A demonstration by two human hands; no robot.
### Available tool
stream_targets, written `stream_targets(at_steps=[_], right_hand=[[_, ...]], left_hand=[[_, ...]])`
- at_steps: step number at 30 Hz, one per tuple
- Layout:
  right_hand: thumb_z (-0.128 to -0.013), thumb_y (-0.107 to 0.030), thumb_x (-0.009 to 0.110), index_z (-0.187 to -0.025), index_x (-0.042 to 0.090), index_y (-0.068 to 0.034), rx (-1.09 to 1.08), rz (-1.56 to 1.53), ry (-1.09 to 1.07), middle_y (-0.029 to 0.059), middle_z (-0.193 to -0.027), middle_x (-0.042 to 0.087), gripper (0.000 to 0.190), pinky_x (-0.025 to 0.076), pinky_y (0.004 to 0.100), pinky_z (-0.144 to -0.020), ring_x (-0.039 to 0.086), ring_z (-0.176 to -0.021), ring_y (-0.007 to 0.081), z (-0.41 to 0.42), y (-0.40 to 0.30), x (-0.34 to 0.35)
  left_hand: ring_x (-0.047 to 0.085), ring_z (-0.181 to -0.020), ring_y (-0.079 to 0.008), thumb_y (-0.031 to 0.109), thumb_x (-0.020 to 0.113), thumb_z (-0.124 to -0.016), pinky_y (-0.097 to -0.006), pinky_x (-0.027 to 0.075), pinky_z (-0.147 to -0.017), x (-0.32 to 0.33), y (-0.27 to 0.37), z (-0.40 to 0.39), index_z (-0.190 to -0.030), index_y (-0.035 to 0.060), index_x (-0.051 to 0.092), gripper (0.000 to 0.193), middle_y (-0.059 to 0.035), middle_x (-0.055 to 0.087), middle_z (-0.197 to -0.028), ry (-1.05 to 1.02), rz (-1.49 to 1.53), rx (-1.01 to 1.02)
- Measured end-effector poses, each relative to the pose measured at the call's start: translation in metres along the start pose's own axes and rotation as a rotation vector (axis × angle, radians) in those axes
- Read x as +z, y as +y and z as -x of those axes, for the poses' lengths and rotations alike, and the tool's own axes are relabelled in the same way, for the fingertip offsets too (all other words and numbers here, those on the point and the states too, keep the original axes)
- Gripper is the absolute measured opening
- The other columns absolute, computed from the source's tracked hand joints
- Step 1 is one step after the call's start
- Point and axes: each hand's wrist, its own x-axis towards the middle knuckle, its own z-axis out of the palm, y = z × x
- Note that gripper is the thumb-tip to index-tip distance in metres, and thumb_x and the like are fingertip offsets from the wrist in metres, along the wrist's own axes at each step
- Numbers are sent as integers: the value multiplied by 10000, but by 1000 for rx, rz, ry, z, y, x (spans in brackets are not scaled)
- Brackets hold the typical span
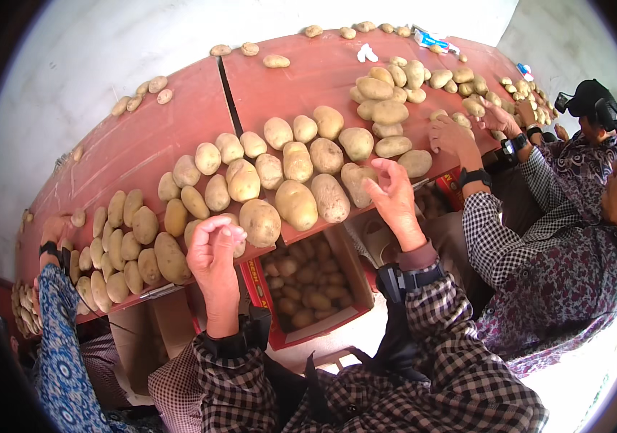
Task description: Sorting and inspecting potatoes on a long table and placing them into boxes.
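Rows of potatoes lie along the near edge of a red tabletop (178,124) before me. My left hand (214,270) is raised at that edge, fingers loosely curled and holding nothing visible. Just right of its fingertips sits a large round potato (260,223); a smaller potato (240,248) is partly hidden behind the fingers. My right hand (395,203) has thumb and fingers apart, nothing between them. Close to its left lies a potato (359,184); whether the thumb touches it I cannot tell. Two more large potatoes, one yellowish (296,205) and one rough-skinned (330,198), lie between my hands.
Below the table edge stands an open cardboard box (363,265) of potatoes. A heap of potatoes (389,112) lies farther right. Co-workers' hands (452,138) handle potatoes there; another person's blue patterned sleeve (62,346) reaches in at left. A gap (228,97) separates the tabletops.
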Motion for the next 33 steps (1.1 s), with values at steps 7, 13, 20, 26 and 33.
stream_targets(at_steps=[7, 13, 20, 26, 33], right_hand=[[-678, -271, 700, -1174, 480, -73, 24, 375, -138, 165, -1154, 476, 578, 420, 391, -890, 505, -1033, 327, -10, 7, 21], [-704, -182, 688, -1141, 466, 8, 165, -521, -122, 93, -1053, 535, 525, 436, 282, -837, 528, -958, 148, 2, -1, 14], [-752, -150, 677, -1133, 452, -31, 132, -608, -184, 62, -1090, 459, 458, 401, 300, -887, 467, -1015, 157, 97, -26, 27], [-755, -89, 639, -1046, 496, -37, 66, -470, -127, 59, -1052, 453, 329, 402, 303, -853, 470, -960, 150, 127, -27, 39], [-726, -63, 624, -1088, 501, -16, -71, -98, -21, 94, -1060, 488, 385, 434, 283, -803, 498, -922, 184, 58, -40, 25]], left_hand=[[524, -728, -84, 90, 491, -892, -222, 427, -709, -7, 1, 3, -984, 3, 539, 136, -33, 579, -802, 19, 11, 11], [535, -723, -98, 77, 467, -891, -234, 443, -705, -25, 2, -2, -971, -5, 540, 136, -47, 584, -799, 95, 15, 7], [558, -712, -100, 86, 490, -884, -232, 450, -686, -22, 6, -12, -962, 5, 556, 130, -53, 599, -795, 86, 152, 85], [563, -686, -100, 82, 492, -885, -221, 439, -661, -31, -1, -5, -950, 13, 561, 117, -50, 601, -778, 73, 214, 96], [563, -714, -104, 68, 473, -886, -223, 443, -679, -30, 2, -11, -968, 6, 553, 131, -49, 590, -792, 113, 199, 85]])
